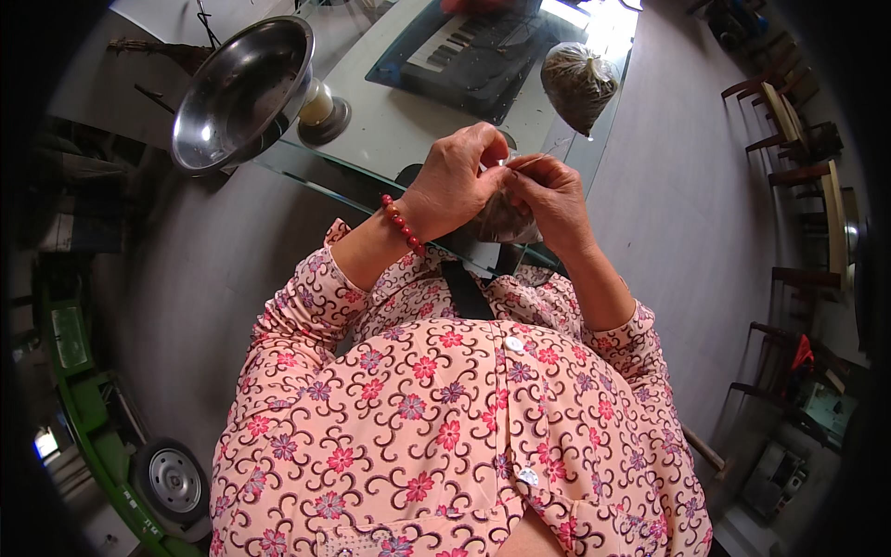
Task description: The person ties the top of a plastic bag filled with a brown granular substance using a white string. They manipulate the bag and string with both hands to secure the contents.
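Observation:
Both my hands meet at the near edge of a glass-topped table (390, 129). My left hand (456, 177), with a red bead bracelet (402, 224) at its wrist, pinches the gathered top of a clear plastic bag (505, 219). The fingertips of my right hand (553, 191) pinch the same gathered plastic, close against the left fingertips. Dark, dry-looking contents fill the bag below, partly hidden by my hands. Farther back at the right edge of the table lies a second clear bag (580, 87) of brown dry material, its neck gathered and closed.
A steel basin (243, 97) is at the table's left, beside a stand with a round base (325, 122). An electronic keyboard (452, 52) shows at the table's far part. Wooden chairs (807, 174) line the right; a green wheeled frame (80, 390) stands at left.

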Demonstrator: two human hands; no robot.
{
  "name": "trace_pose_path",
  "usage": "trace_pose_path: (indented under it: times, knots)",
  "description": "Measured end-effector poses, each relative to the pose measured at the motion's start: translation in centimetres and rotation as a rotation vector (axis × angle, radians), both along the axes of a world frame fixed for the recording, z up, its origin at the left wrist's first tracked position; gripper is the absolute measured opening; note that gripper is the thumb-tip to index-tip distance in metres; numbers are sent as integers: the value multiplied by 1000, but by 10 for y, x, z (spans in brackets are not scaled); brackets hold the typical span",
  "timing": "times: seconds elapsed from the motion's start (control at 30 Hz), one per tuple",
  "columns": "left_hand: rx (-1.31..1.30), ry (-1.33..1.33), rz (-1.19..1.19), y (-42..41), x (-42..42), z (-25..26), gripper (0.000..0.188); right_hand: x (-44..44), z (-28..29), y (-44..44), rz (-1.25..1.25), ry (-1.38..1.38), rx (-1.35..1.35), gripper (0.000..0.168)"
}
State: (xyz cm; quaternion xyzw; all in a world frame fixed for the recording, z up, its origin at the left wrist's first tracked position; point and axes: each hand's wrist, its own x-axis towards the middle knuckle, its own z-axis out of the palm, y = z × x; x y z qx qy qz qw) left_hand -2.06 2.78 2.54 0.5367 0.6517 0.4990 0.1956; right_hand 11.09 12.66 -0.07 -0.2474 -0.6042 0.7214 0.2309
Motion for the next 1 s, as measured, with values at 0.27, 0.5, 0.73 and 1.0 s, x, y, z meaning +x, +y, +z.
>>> trace_pose_path:
  times: [0.27,0.5,0.73,1.0]
  knots:
    - [58,81,7,-8,4,-19,11,0,-6,-1,-15,-16,25,9]
    - [156,38,37,-4,6,-29,34,1,-10,0,44,-6,155,13]
    - [61,-50,-97,-5,-1,-27,43,1,-9,1,100,19,193,14]
    - [22,-190,-36,-5,0,-28,27,-2,1,0,46,-45,92,12]
